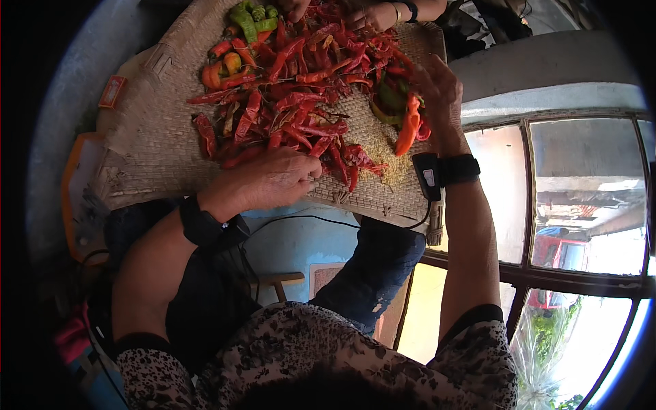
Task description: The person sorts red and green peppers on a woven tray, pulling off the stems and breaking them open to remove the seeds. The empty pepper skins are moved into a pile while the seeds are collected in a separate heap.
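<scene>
A shallow woven basket tray [148,133] lies before me, heaped with dried red chilli peppers [302,97]. My left hand [271,177] rests at the near edge of the heap with its fingers curled; whether a chilli is in them is hidden. At the right side of the tray, my right hand [441,95] reaches beside a small group of fresh peppers, among them an orange-red pepper [408,125] and dark green peppers [390,97]. Its fingertips are blurred, so any grip is unclear. Loose yellow seeds [392,159] are scattered on the weave nearby.
Another person's hands [376,17] work at the far side of the heap. Green peppers [251,20] and orange peppers [218,72] lie at the far left. A small red box [113,92] sits outside the tray. A window [584,195] stands on the right. Black cables [307,217] hang from my wristbands.
</scene>
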Demonstrator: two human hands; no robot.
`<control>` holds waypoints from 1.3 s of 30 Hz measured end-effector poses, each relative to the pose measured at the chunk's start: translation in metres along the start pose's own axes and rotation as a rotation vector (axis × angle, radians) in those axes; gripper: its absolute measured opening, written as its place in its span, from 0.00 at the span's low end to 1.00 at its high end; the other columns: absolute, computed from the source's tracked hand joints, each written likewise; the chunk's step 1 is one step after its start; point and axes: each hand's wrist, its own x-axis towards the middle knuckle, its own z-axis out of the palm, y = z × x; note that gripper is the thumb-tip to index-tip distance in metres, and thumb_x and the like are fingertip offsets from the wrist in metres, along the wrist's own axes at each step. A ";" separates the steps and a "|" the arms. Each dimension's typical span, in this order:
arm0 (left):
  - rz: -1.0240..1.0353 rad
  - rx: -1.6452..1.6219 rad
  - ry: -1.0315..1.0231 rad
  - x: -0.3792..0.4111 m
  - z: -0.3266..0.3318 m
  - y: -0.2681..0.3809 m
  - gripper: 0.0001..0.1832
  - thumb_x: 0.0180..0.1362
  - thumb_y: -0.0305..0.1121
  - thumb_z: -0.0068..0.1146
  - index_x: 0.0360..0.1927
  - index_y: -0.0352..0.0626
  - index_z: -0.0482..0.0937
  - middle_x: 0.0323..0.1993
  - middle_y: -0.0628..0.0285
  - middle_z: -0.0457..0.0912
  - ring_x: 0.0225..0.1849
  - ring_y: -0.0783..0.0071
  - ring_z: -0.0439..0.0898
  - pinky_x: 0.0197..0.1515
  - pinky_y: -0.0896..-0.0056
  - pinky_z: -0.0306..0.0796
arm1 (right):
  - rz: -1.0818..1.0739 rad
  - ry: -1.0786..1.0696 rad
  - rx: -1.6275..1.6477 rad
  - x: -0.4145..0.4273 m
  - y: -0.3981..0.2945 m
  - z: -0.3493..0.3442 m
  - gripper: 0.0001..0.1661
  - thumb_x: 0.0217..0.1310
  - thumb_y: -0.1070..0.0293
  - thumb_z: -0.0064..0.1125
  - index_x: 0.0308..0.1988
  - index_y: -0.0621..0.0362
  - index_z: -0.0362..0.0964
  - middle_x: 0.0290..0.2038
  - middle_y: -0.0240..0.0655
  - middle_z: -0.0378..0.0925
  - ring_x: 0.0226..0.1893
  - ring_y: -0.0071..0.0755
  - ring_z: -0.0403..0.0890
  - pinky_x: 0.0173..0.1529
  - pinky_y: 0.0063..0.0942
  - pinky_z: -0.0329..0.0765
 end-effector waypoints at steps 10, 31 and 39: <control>0.024 0.023 0.006 0.002 0.000 -0.001 0.11 0.57 0.28 0.48 0.42 0.34 0.73 0.28 0.54 0.78 0.29 0.63 0.77 0.36 0.62 0.69 | -0.204 -0.490 -0.481 -0.108 0.060 0.028 0.10 0.52 0.68 0.64 0.36 0.61 0.78 0.31 0.43 0.79 0.34 0.37 0.80 0.39 0.32 0.75; -0.008 0.009 -0.021 -0.002 0.000 0.000 0.11 0.58 0.28 0.47 0.42 0.35 0.74 0.29 0.54 0.77 0.30 0.63 0.76 0.37 0.63 0.68 | -0.109 -0.758 -0.535 -0.098 0.010 0.022 0.13 0.51 0.61 0.62 0.32 0.59 0.77 0.28 0.45 0.79 0.32 0.48 0.81 0.39 0.37 0.77; -0.008 0.030 0.000 -0.001 0.000 0.000 0.11 0.57 0.28 0.48 0.42 0.36 0.74 0.29 0.56 0.78 0.29 0.64 0.76 0.36 0.63 0.68 | -0.084 -0.699 -0.515 -0.096 0.009 0.014 0.14 0.51 0.65 0.64 0.37 0.59 0.74 0.28 0.37 0.78 0.30 0.34 0.80 0.36 0.31 0.76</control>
